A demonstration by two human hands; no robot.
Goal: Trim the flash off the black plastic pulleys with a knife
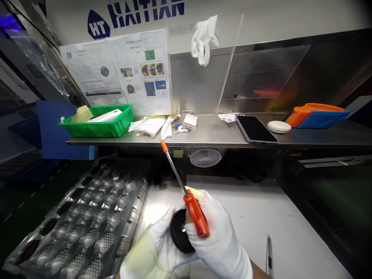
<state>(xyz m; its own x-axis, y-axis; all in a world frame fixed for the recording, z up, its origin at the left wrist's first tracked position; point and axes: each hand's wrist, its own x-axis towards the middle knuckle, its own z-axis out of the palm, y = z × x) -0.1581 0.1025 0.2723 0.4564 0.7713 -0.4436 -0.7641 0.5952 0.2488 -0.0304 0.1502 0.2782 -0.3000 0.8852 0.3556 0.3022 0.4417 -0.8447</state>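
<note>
My left hand [151, 248], in a white glove, holds a round black part [179, 231] at its rim. My right hand [216, 236], also gloved, grips an orange-handled screwdriver [197, 214]. Its metal shaft points up and away to an orange tip, over the white work surface [261, 217]. The handle lies against the face of the black part, and my right fingers hide part of that face. A thin film or bag covers the back of my left glove. A utility knife [269, 257] lies on the surface to the right of my hands.
A plastic tray [84, 221] with round black parts in its recesses lies to the left. Behind stands a steel shelf [209, 133] holding a green crate [95, 126], keys [180, 130], a phone [255, 129] and an orange-blue case [318, 116]. A desk fan [205, 157] sits below it.
</note>
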